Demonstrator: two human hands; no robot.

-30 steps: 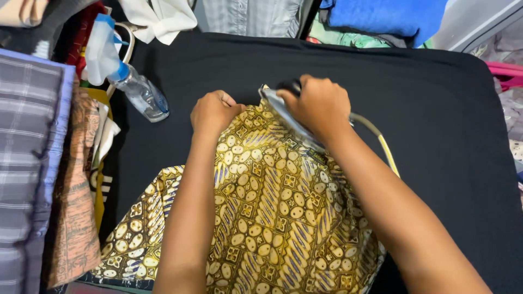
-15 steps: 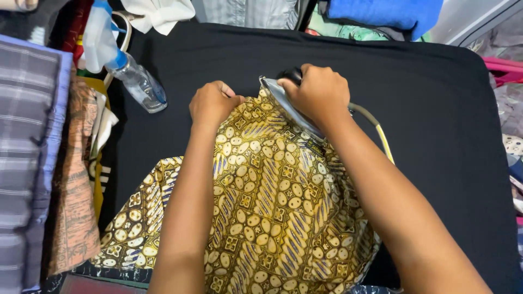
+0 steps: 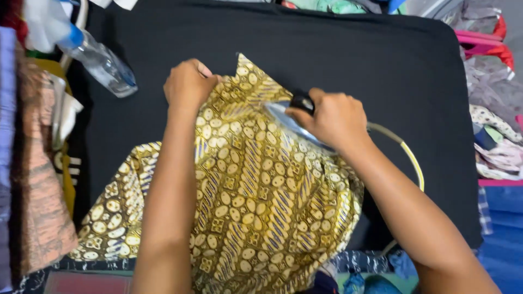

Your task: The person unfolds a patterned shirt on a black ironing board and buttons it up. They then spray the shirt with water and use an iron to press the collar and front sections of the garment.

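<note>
Two bare hands work one garment on a black padded ironing surface (image 3: 348, 60). The right hand (image 3: 329, 120) is closed around the dark handle of a silver-soled electric iron (image 3: 291, 117), its plate resting on the gold-and-brown batik-patterned cloth (image 3: 256, 190) near the cloth's upper edge. The left hand (image 3: 188, 84) is curled shut, pinching the cloth at its top left border and holding it taut against the board.

Doing this pass well looks to depend on the left hand keeping the cloth stretched flat while staying clear of the hot plate, and on the iron gliding along the weave, not bunching it into folds. The pale yellow power cord (image 3: 408, 158) loops out behind the right wrist and would be best kept off the cloth.

The cloth's pointed top corner lies between the two hands; its lower part spills over the board's near edge. Bare black surface lies open above and to the right of the iron, giving room to push outward. To the left, room is tighter: a clear plastic spray bottle with a blue collar (image 3: 101, 62) lies near the board's edge, beside stacked folded fabrics (image 3: 38, 179). More heaped clothes (image 3: 493, 136) crowd the right side.
</note>
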